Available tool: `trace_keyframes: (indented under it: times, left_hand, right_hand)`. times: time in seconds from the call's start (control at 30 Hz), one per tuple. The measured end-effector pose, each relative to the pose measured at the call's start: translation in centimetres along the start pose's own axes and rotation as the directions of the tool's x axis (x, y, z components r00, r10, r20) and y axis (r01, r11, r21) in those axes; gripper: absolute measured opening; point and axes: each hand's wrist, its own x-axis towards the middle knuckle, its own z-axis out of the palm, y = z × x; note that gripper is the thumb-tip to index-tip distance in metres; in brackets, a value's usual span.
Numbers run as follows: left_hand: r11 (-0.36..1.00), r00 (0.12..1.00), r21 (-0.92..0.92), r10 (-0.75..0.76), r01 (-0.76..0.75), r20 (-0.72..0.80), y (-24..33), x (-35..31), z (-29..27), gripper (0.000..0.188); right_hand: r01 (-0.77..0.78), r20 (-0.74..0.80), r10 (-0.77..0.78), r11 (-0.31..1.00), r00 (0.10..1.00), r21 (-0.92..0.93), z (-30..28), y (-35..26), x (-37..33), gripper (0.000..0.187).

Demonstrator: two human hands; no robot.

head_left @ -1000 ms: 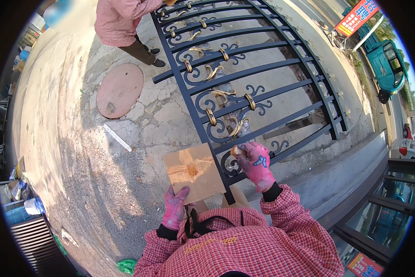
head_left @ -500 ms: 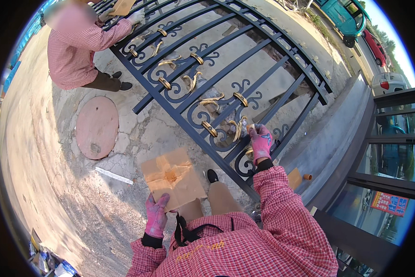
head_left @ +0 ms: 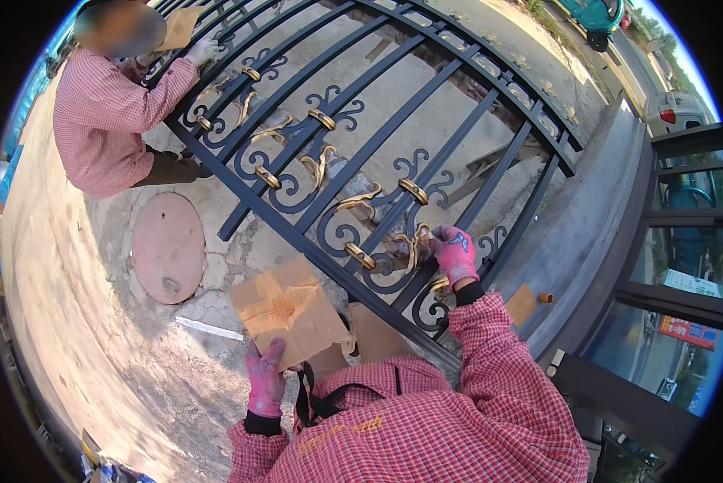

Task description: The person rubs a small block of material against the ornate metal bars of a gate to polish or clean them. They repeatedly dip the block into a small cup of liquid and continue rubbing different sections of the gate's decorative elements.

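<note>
My left hand (head_left: 266, 378), in a pink glove, grips the lower left edge of a square cardboard piece (head_left: 313, 326) smeared with orange-gold in its middle. In front of me a black wrought-iron fence panel (head_left: 313, 254) slants across the view, with scrolls and gold collars. My right hand (head_left: 455, 256), also gloved in pink, is pinched at a gold leaf ornament (head_left: 414, 249) beside a gold collar (head_left: 360, 256). Whatever sits between its fingertips is too small to make out.
A co-worker (head_left: 112, 113) in a checked jacket stands at the panel's far left, with cardboard (head_left: 179, 28) in hand. A round pinkish cover (head_left: 168, 249) lies in the ground. Right are a cardboard scrap (head_left: 521, 306), a small orange-brown cup (head_left: 545, 298) and a dark-framed glass front (head_left: 675, 258).
My view has shifted slightly, so the panel and co-worker sit farther left. The right hand stays at the gold leaf, its fingers turned a little; the left still holds the cardboard.
</note>
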Motion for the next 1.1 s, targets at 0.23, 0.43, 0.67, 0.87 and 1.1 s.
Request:
trace_keyframes:
  times: [0.23, 0.43, 0.67, 0.87, 1.1]
  left_hand:
    - [0.999, 0.999, 0.010, -0.036, 0.036, -0.009, 1.1, 2.2, 1.1, 0.049]
    - [0.998, 0.998, 0.030, -0.050, 0.049, 0.032, 2.3, 4.0, -0.2, 0.047]
    - [0.998, 0.993, 0.051, -0.036, 0.030, 0.114, 3.5, 5.7, -1.9, 0.050]
    - [0.999, 0.999, 0.017, -0.027, 0.027, 0.018, 4.2, 6.0, -1.9, 0.046]
    - [0.997, 0.997, 0.008, -0.071, 0.070, 0.027, 3.9, 6.1, -1.9, 0.044]
  right_hand:
    - [0.245, -0.053, -0.282, 0.900, 0.958, -0.360, 0.1, -0.5, 3.0, 0.015]
    - [0.335, -0.010, -0.422, 0.733, 0.906, -0.592, 0.4, -2.4, 2.5, 0.016]
    - [0.297, -0.063, -0.413, 0.743, 0.908, -0.600, 0.7, -0.7, 3.1, 0.015]
    - [0.297, -0.294, -0.375, 0.914, 0.879, -0.276, -2.1, -2.2, 2.0, 0.016]
    - [0.384, -0.299, -0.449, 0.889, 0.842, -0.250, -2.2, -6.3, 3.9, 0.012]
